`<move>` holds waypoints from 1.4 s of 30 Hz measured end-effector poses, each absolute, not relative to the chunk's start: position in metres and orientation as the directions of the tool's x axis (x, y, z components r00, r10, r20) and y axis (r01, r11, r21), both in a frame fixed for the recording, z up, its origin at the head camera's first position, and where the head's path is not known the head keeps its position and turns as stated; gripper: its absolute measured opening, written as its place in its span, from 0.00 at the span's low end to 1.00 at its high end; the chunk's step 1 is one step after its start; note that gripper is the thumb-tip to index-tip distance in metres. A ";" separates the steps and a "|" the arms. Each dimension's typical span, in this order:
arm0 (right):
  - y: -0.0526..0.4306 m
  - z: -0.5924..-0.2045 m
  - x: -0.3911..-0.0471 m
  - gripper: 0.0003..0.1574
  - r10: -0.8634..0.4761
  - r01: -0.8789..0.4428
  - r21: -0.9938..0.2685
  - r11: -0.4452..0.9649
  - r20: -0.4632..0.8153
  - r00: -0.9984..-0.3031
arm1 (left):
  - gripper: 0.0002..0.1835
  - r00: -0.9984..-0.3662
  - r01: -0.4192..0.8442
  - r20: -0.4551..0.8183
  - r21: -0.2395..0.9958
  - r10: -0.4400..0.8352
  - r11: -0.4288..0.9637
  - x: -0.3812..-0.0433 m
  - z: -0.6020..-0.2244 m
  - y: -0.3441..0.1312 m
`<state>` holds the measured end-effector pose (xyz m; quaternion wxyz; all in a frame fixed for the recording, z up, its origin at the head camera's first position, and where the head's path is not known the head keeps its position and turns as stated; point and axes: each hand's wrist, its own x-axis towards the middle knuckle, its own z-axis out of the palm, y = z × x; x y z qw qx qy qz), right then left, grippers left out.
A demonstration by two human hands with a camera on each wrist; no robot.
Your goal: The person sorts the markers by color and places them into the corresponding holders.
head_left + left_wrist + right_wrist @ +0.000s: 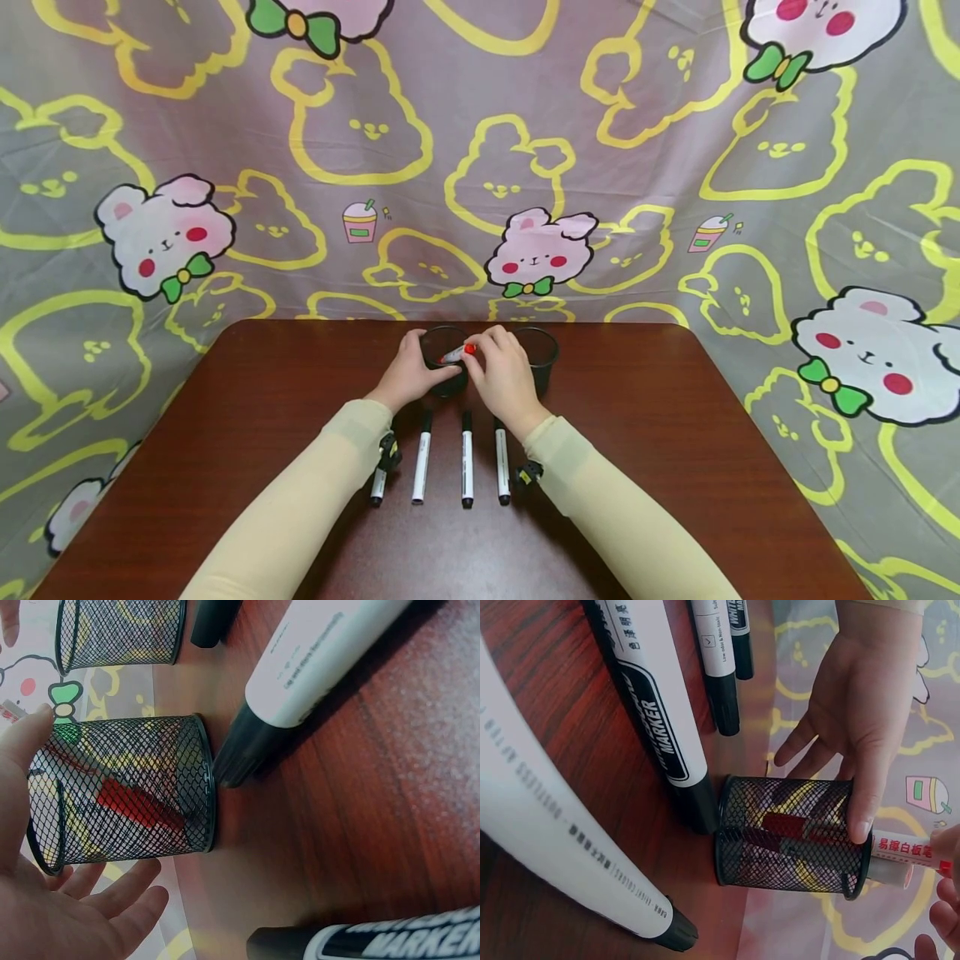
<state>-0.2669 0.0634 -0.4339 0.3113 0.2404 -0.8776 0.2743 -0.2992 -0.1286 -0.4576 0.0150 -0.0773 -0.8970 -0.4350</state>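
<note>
My left hand (406, 373) holds a black mesh pen cup (169, 757), its thumb near the rim and its fingers around the side. With my right hand (504, 377) I pinch the red end of a white whiteboard marker (901, 848) at the cup's mouth. That marker slants down into the cup. A second white marker end (891, 872) juts from the same cup beside it. Through the mesh, a red cap (135, 804) shows pointing toward the cup's bottom.
Another black mesh cup (543, 377) stands just right of my right hand. Several white markers with black caps, among them a middle marker (467, 462), lie in a row on the brown table (637, 467) nearer me. A patterned cloth (420, 192) hangs behind the table.
</note>
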 end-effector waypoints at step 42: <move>0.056 -0.443 -0.281 0.12 -0.280 -0.531 -0.301 0.792 0.594 -0.754 | 0.49 -0.986 0.164 0.105 0.762 0.129 0.627 -0.303 -0.457 -0.129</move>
